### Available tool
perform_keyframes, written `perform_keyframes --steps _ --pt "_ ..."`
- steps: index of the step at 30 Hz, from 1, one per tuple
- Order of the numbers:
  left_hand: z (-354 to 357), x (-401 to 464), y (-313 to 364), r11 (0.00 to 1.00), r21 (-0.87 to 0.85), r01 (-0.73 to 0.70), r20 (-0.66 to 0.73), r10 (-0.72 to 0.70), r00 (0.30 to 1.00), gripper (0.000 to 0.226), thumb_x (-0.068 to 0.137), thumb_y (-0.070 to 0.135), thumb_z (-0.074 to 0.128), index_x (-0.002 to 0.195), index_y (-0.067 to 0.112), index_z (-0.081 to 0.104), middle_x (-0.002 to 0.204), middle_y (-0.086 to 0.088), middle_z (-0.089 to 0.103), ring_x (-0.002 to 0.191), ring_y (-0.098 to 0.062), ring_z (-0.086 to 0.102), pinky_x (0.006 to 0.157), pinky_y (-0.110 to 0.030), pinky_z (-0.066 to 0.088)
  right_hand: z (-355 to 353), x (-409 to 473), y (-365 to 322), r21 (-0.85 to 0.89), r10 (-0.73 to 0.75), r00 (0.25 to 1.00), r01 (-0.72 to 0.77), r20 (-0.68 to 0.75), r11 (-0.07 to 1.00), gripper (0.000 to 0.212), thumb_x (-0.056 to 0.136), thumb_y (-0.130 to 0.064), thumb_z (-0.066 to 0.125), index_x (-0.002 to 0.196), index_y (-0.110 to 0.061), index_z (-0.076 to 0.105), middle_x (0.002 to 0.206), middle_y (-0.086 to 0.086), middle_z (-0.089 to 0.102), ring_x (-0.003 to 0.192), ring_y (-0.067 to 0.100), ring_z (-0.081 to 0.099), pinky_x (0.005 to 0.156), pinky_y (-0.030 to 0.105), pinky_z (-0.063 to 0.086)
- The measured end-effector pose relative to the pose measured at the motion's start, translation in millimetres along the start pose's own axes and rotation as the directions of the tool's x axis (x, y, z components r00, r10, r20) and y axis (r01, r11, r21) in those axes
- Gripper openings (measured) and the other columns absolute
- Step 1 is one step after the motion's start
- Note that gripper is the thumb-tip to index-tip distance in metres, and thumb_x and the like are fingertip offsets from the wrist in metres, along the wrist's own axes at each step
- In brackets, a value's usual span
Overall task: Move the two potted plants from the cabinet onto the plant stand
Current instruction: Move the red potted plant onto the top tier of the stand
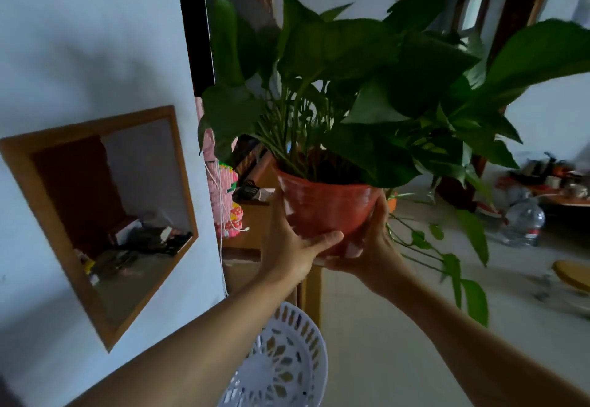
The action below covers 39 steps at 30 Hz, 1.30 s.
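A leafy green plant in a red-brown plastic pot (pixel 325 207) is held up in the air in front of me. My left hand (pixel 293 247) grips the pot's left side and underside. Around the right side and bottom of the pot wraps my right hand (pixel 367 243). The broad leaves spread wide above the pot and hide much behind them. A wooden cabinet (pixel 252 231) stands just behind and left of the pot. A white perforated round surface (pixel 281 365), possibly the plant stand, sits low between my forearms. Behind the pot, trailing vines of a second plant (pixel 447 263) hang to the right.
A white wall with a wood-framed niche (pixel 105 215) holding clutter fills the left. Pink beadwork and white cords (pixel 226 208) hang by the cabinet. On the tiled floor to the right are a clear water jug (pixel 523 221), a low table with pots (pixel 562 183) and a yellow object (pixel 571 274).
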<state>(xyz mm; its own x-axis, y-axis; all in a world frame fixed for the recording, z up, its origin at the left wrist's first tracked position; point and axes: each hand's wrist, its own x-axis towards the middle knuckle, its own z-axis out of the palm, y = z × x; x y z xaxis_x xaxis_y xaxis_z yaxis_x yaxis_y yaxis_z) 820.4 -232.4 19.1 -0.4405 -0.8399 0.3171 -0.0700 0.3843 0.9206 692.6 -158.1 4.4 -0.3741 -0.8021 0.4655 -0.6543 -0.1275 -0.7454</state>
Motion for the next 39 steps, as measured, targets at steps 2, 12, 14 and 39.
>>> perform_keyframes --steps 2,12,14,39 --pt "-13 -9 -15 1.000 -0.008 0.005 0.035 -0.005 0.999 0.120 0.050 0.037 0.088 0.146 0.030 0.016 0.139 -0.001 0.050 0.121 -0.022 0.057 0.101 -0.047 0.047 18 -13 0 0.033 0.025 1.000 -0.025 0.007 0.999 0.141 0.050 -0.023 0.090 0.138 -0.033 -0.020 0.152 0.006 0.020 0.135 0.015 0.031 0.100 0.013 0.040" --pt "-47 -55 -74 0.991 0.119 0.062 0.027 -0.066 0.997 0.119 0.050 0.046 0.085 0.146 0.032 0.017 0.126 -0.002 0.063 0.111 -0.024 0.064 0.099 -0.042 0.048 84 -67 7 0.011 0.122 0.992 -0.123 0.033 0.992 0.139 0.052 -0.025 0.090 0.136 -0.033 -0.021 0.149 0.012 0.031 0.134 0.027 0.039 0.104 0.048 0.044" --pt "-48 -63 -83 0.988 0.129 0.087 0.029 -0.092 0.995 0.120 0.050 0.048 0.084 0.147 0.033 0.014 0.128 -0.003 0.063 0.112 -0.025 0.064 0.098 -0.040 0.050 92 -75 15 -0.003 0.133 0.990 -0.133 0.054 0.991 0.139 0.055 -0.024 0.089 0.130 -0.043 -0.027 0.147 0.011 0.034 0.132 0.026 0.041 0.103 0.047 0.046" --pt "-31 -95 -298 0.981 0.155 0.118 0.053 -0.127 0.990 0.122 0.051 0.043 0.087 0.146 0.040 0.010 0.136 -0.002 0.056 0.121 -0.024 0.057 0.102 -0.041 0.045 239 -137 189 -0.038 0.231 0.972 -0.233 -0.041 0.972 0.144 0.040 -0.036 0.087 0.142 -0.018 -0.014 0.135 0.011 0.044 0.120 0.025 0.047 0.096 0.035 0.048"
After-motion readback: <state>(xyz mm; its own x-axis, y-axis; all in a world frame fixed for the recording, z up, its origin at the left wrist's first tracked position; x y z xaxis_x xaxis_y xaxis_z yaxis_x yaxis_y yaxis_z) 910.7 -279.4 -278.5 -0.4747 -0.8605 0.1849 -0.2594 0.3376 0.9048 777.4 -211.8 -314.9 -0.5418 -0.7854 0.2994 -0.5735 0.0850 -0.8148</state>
